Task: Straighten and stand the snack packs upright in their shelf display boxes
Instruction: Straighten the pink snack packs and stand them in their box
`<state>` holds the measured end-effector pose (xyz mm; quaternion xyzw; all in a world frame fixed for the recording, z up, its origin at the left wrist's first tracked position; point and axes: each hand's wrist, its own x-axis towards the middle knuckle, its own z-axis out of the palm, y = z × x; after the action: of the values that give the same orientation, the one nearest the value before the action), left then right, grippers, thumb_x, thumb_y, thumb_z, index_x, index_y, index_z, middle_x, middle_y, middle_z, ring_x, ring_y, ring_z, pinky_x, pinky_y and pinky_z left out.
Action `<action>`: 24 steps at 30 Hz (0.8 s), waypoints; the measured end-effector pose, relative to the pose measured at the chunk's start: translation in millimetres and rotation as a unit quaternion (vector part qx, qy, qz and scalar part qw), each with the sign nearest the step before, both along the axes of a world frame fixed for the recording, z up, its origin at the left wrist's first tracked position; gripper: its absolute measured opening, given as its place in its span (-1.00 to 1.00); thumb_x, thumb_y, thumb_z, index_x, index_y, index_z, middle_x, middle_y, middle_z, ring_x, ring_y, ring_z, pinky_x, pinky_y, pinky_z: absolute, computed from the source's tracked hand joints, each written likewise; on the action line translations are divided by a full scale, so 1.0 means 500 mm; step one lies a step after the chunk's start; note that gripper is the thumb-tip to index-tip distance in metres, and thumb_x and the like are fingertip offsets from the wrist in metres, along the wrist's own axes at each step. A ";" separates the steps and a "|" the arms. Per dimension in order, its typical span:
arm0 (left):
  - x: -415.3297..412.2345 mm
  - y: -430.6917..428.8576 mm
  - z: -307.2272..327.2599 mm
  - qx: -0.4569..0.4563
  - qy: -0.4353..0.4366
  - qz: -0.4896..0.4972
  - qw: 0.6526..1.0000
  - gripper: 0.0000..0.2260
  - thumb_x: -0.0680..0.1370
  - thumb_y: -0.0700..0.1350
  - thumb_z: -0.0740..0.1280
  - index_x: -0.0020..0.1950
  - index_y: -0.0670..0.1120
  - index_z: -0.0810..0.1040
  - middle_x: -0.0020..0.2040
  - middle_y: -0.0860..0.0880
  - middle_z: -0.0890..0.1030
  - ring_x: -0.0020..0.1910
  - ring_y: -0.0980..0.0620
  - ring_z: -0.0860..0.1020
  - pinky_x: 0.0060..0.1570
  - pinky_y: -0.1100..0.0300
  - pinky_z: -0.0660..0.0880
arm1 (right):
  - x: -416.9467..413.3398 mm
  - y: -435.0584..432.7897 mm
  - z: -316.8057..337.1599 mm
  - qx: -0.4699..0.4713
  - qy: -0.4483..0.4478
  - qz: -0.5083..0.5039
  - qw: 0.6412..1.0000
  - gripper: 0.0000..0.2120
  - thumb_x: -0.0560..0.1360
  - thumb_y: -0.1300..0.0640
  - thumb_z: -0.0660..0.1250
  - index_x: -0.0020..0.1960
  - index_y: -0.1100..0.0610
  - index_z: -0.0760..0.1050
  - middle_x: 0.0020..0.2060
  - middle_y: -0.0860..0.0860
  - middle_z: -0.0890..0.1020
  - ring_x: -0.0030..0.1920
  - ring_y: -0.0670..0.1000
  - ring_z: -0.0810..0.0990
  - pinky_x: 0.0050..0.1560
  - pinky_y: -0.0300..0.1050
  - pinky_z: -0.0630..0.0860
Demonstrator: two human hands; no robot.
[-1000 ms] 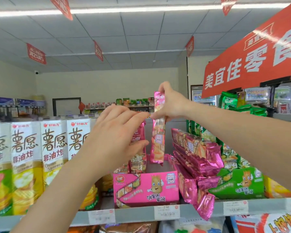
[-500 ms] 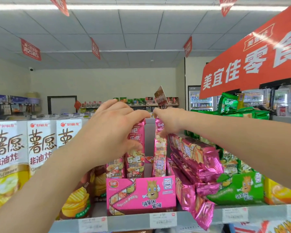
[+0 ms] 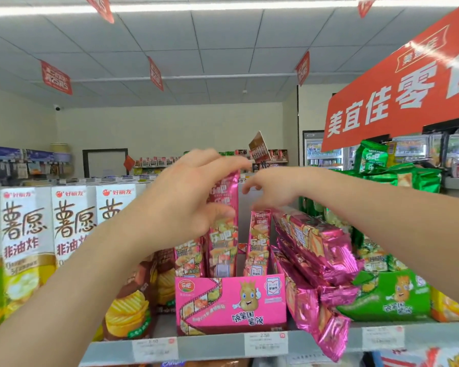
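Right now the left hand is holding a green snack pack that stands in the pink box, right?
Not quite: the pack is pink, not green. The head view shows the left hand holding a pink snack pack that stands in the pink box.

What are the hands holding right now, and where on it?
The left hand grips a pink pack by its upper part, near the top. The right hand holds nothing; it hovers above a second pack.
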<state>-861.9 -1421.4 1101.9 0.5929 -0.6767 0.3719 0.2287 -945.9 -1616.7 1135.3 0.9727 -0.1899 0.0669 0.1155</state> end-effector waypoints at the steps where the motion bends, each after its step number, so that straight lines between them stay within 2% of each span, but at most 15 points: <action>1: -0.002 0.005 0.006 -0.016 0.016 -0.028 0.999 -0.39 0.42 -0.10 0.52 0.43 0.05 0.40 0.03 0.12 0.40 -0.03 0.20 0.35 0.07 0.27 0.35 | -0.017 0.013 0.013 0.029 -0.040 0.023 0.998 -0.54 0.56 -0.04 0.32 0.43 -0.01 0.36 0.38 0.02 0.45 0.33 0.05 0.45 0.33 -0.05 0.38; 3: -0.008 0.016 0.022 -0.062 0.050 -0.080 0.994 -0.41 0.45 -0.17 0.47 0.44 0.05 0.37 0.02 0.11 0.36 -0.02 0.24 0.39 0.01 0.41 0.34 | -0.062 0.042 0.034 0.113 -0.135 0.081 0.981 -0.64 0.56 0.00 0.32 0.35 -0.04 0.45 0.23 -0.03 0.57 0.23 0.01 0.54 0.26 -0.07 0.44; 4: -0.013 0.020 0.030 -0.084 0.069 -0.103 0.989 -0.41 0.45 -0.18 0.43 0.45 0.05 0.36 0.04 0.12 0.35 0.02 0.25 0.41 0.01 0.41 0.38 | -0.087 0.054 0.038 0.165 -0.181 0.115 0.963 -0.67 0.56 0.03 0.32 0.31 -0.07 0.49 0.17 -0.08 0.62 0.18 -0.02 0.57 0.24 -0.07 0.46; 6: -0.027 0.025 0.040 -0.119 0.099 -0.147 0.977 -0.40 0.45 -0.21 0.39 0.46 0.03 0.35 0.09 0.14 0.35 0.09 0.21 0.42 0.08 0.23 0.49 | -0.137 0.072 0.033 0.272 -0.225 0.178 0.919 -0.63 0.52 0.08 0.36 0.30 -0.12 0.48 0.12 -0.16 0.65 0.16 -0.14 0.58 0.22 -0.11 0.48; 9: -0.046 0.022 0.048 -0.171 0.124 -0.193 0.958 -0.40 0.46 -0.28 0.41 0.47 -0.05 0.34 0.12 0.11 0.36 0.15 0.07 0.45 0.15 -0.07 0.50 | -0.181 0.095 -0.003 0.361 -0.169 0.244 0.884 -0.52 0.51 0.15 0.41 0.33 -0.22 0.39 0.13 -0.25 0.64 0.18 -0.26 0.56 0.18 -0.26 0.47; 11: -0.052 0.015 0.052 -0.196 0.149 -0.221 0.944 -0.39 0.46 -0.31 0.43 0.46 -0.09 0.32 0.14 0.07 0.37 0.14 0.03 0.45 0.15 -0.16 0.49 | -0.180 0.102 -0.031 0.353 -0.163 0.258 0.884 -0.47 0.51 0.17 0.40 0.36 -0.22 0.35 0.14 -0.24 0.64 0.20 -0.24 0.56 0.20 -0.24 0.49; 13: -0.056 0.008 0.054 -0.205 0.188 -0.253 0.927 -0.40 0.46 -0.31 0.42 0.46 -0.08 0.31 0.21 -0.04 0.41 0.13 -0.02 0.46 0.13 -0.19 0.50 | -0.170 0.108 -0.048 0.331 -0.217 0.262 0.880 -0.48 0.52 0.19 0.39 0.39 -0.14 0.35 0.12 -0.18 0.66 0.17 -0.18 0.60 0.24 -0.11 0.51; 15: -0.064 0.003 0.055 -0.213 0.227 -0.277 0.909 -0.41 0.49 -0.28 0.42 0.46 -0.08 0.29 0.28 -0.16 0.41 0.15 -0.07 0.48 0.10 -0.06 0.54 | -0.164 0.112 -0.056 0.340 -0.268 0.270 0.860 -0.54 0.53 0.22 0.38 0.36 -0.07 0.40 0.08 -0.11 0.69 0.09 -0.11 0.65 0.17 -0.11 0.56; 17: -0.075 -0.005 0.057 -0.232 0.267 -0.281 0.892 -0.44 0.52 -0.23 0.41 0.48 -0.10 0.29 0.33 -0.15 0.41 0.23 -0.02 0.49 0.17 0.04 0.53 | -0.164 0.116 -0.063 0.337 -0.293 0.275 0.852 -0.57 0.51 0.22 0.40 0.33 -0.02 0.44 0.05 -0.07 0.70 0.05 -0.07 0.68 0.12 -0.13 0.59; 19: -0.089 -0.012 0.057 -0.259 0.298 -0.270 0.878 -0.44 0.55 -0.17 0.39 0.50 -0.10 0.25 0.37 -0.08 0.42 0.31 0.05 0.47 0.29 0.05 0.45 | -0.167 0.124 -0.068 0.310 -0.313 0.269 0.856 -0.60 0.48 0.17 0.45 0.27 -0.03 0.48 -0.01 -0.11 0.72 -0.01 -0.09 0.69 0.10 -0.12 0.60; 20: -0.099 -0.014 0.057 -0.269 0.314 -0.272 0.869 -0.41 0.56 -0.17 0.39 0.53 -0.09 0.20 0.37 -0.04 0.42 0.29 0.10 0.48 0.29 0.09 0.45 | -0.169 0.128 -0.071 0.294 -0.326 0.263 0.859 -0.61 0.45 0.14 0.48 0.24 -0.05 0.50 -0.05 -0.13 0.72 -0.04 -0.11 0.70 0.11 -0.08 0.60; 23: -0.119 -0.020 0.055 -0.263 0.390 -0.326 0.820 -0.25 0.53 -0.23 0.41 0.57 -0.07 0.02 0.26 0.01 0.51 0.05 0.27 0.59 0.00 0.34 0.52 | -0.175 0.147 -0.074 0.235 -0.375 0.234 0.866 -0.60 0.37 0.01 0.54 0.16 -0.08 0.53 -0.10 -0.16 0.72 -0.09 -0.12 0.69 0.10 0.06 0.58; 24: -0.122 -0.022 0.053 -0.251 0.414 -0.347 0.803 -0.23 0.52 -0.25 0.42 0.58 -0.08 0.01 0.20 0.02 0.56 -0.01 0.26 0.60 -0.06 0.34 0.53 | -0.178 0.155 -0.072 0.223 -0.394 0.227 0.862 -0.59 0.34 -0.02 0.55 0.15 -0.09 0.53 -0.11 -0.16 0.71 -0.10 -0.12 0.68 0.09 0.06 0.58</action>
<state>-923.1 -1432.3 1128.5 0.3378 -0.5608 0.1437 0.7421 -1034.7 -1539.2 1099.5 0.8812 -0.0033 0.4248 -0.2076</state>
